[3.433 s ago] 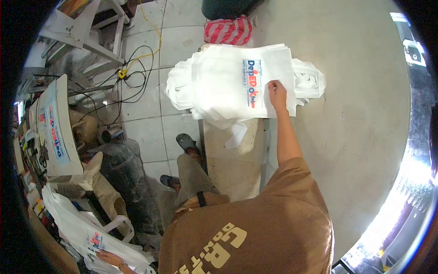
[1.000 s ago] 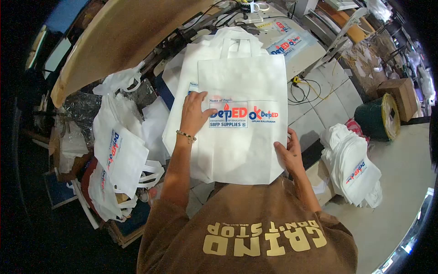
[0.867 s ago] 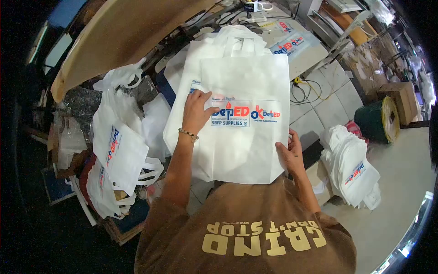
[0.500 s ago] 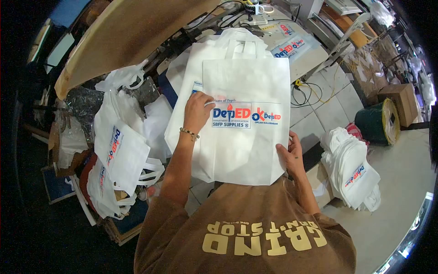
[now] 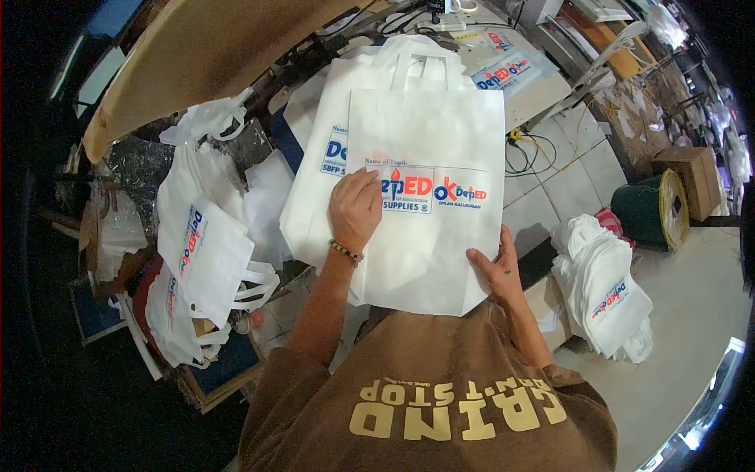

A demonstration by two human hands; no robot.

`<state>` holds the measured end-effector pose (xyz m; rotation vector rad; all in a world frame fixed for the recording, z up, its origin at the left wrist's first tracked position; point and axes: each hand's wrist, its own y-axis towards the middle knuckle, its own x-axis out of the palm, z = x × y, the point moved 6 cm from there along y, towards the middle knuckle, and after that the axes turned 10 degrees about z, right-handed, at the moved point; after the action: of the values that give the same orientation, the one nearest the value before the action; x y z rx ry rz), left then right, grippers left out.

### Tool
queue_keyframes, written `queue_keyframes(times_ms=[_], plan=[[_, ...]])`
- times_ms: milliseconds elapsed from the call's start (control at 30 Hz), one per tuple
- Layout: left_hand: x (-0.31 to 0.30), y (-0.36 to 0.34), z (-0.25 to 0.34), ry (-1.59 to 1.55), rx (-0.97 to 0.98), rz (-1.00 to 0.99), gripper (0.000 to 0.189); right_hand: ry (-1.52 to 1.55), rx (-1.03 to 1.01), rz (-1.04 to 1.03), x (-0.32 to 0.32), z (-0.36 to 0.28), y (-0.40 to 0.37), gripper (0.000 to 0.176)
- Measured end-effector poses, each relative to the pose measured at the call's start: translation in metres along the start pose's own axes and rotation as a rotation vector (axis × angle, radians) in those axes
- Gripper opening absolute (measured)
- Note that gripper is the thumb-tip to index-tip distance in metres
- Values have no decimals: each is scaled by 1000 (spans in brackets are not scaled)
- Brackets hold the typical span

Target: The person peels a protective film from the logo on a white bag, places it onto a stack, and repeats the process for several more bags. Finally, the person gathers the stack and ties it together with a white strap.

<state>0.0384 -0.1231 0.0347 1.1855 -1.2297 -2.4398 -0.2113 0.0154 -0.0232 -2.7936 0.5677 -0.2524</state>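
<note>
A white non-woven tote bag point(image 5: 436, 141) with a red and blue DepEd print lies on top of a stack of like bags point(image 5: 314, 197) in front of me. My left hand point(image 5: 355, 211) rests flat on the top bag, covering the left part of the print. My right hand point(image 5: 491, 263) pinches the bag's lower right corner. The bag's handles point(image 5: 417, 67) point away from me.
A second pile of printed bags point(image 5: 605, 291) sits on the grey table point(image 5: 692, 330) at right. More bags point(image 5: 200, 252) hang in a heap at left. A green roll point(image 5: 657, 206), a cardboard box point(image 5: 696, 169) and cables point(image 5: 535, 145) lie on the tiled floor beyond.
3.4 s ago my right hand was on the pile at the table; I have turned since. In the last second my left hand slid right and down onto the print, uncovering the print of the bag beneath.
</note>
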Motion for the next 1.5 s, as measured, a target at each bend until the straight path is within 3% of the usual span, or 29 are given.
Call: queue_keyframes(times_ms=[833,1500], plan=[[-20,-20,83,-211,70,-244,9,42,-29,-46,2,-6,2,60],[-28,-37,143,-575,-22,-440,8,67,-36,-22,2,3,2,59]])
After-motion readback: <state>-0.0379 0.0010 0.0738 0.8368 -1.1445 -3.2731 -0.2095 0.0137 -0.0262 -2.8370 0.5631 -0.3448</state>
